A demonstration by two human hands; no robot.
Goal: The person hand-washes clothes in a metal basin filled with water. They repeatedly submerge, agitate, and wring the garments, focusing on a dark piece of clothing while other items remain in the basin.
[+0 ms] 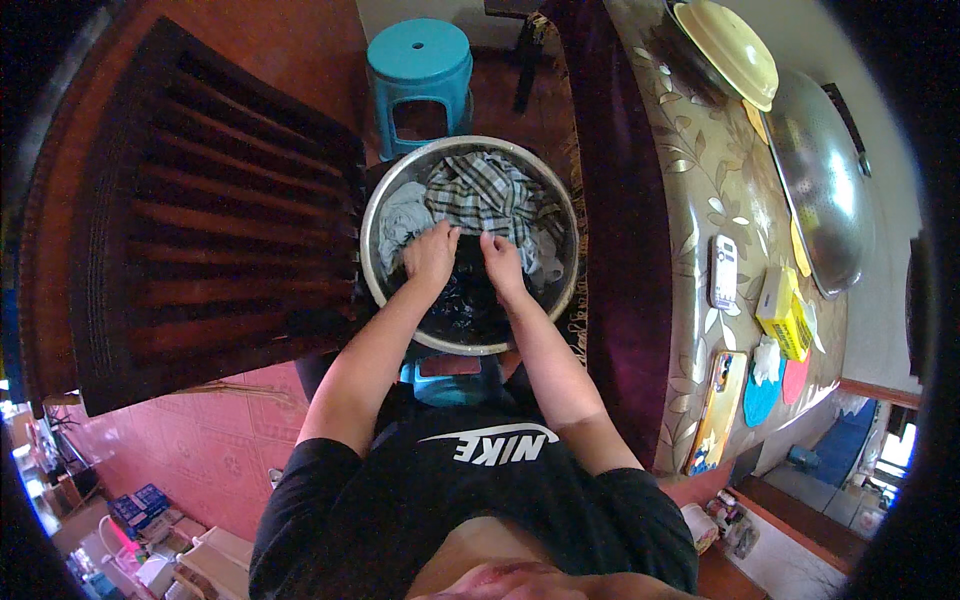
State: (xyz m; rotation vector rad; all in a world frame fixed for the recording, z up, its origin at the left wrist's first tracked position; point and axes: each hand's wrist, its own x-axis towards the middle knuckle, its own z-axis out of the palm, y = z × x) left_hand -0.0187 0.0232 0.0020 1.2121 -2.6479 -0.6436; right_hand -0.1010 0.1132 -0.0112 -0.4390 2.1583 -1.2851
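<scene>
A round metal basin (370, 274) stands before me with laundry in it. My left hand (433, 253) and my right hand (501, 259) are over its middle, a small gap apart, both with curled fingers on a dark wet cloth (471, 281) that spans between them. Beyond my hands a black, white and tan plaid cloth (480, 191) lies bunched at the far side. A pale grey cloth (405, 214) is heaped beside my left hand. Dark wet fabric fills the near part of the basin.
A turquoise plastic stool (418, 56) stands beyond the basin. Left is a dark slatted wooden chair or bench (217, 217). On the right, a table with a floral cover (686, 247) holds a remote control (724, 271), a phone (716, 412), a yellow tissue pack (785, 313) and a large perforated metal bowl (821, 187).
</scene>
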